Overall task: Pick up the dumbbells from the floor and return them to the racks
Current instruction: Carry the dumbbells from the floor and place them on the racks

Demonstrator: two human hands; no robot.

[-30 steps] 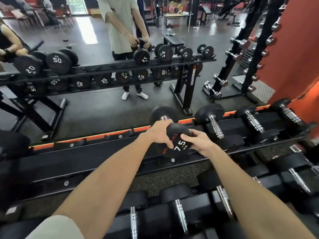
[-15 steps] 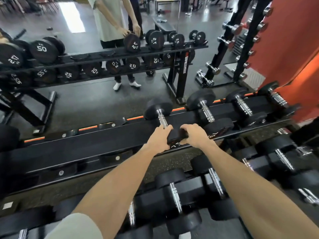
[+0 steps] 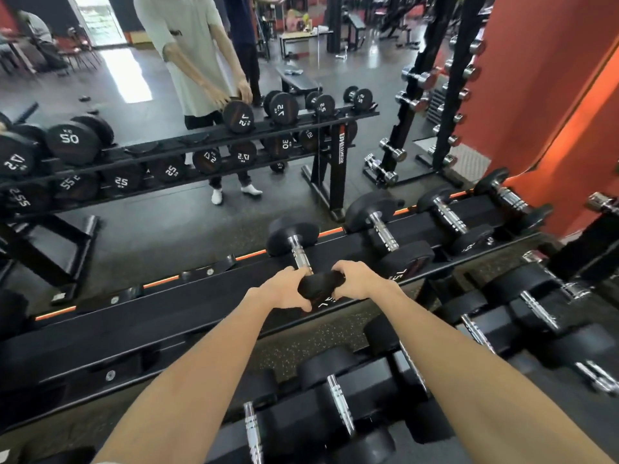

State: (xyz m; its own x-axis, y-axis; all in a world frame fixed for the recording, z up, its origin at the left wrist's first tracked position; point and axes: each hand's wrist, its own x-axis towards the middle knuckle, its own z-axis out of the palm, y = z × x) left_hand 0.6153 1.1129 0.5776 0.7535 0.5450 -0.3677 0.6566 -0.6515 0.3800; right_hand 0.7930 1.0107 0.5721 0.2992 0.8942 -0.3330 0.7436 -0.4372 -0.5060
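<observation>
A black 7.5 kg dumbbell (image 3: pixel 299 254) with a chrome handle lies across the top shelf of the black rack (image 3: pixel 150 316) in front of me. Its far head rests by the mirror and its near head sits at the shelf's front edge. My left hand (image 3: pixel 284 291) and my right hand (image 3: pixel 355 281) both clasp that near head from either side. The printed weight mark shows just below my fingers.
Three more dumbbells (image 3: pixel 385 234) lie on the same shelf to the right. A lower shelf (image 3: pixel 368 380) near me holds several black dumbbells. A wall mirror reflects me and another rack. An orange wall (image 3: pixel 536 95) and a chrome dumbbell stand (image 3: pixel 395 152) are at the right.
The dumbbell's near head came down from a raised, label-up position onto the shelf's front edge. Both hands stayed on it and lowered with it.
</observation>
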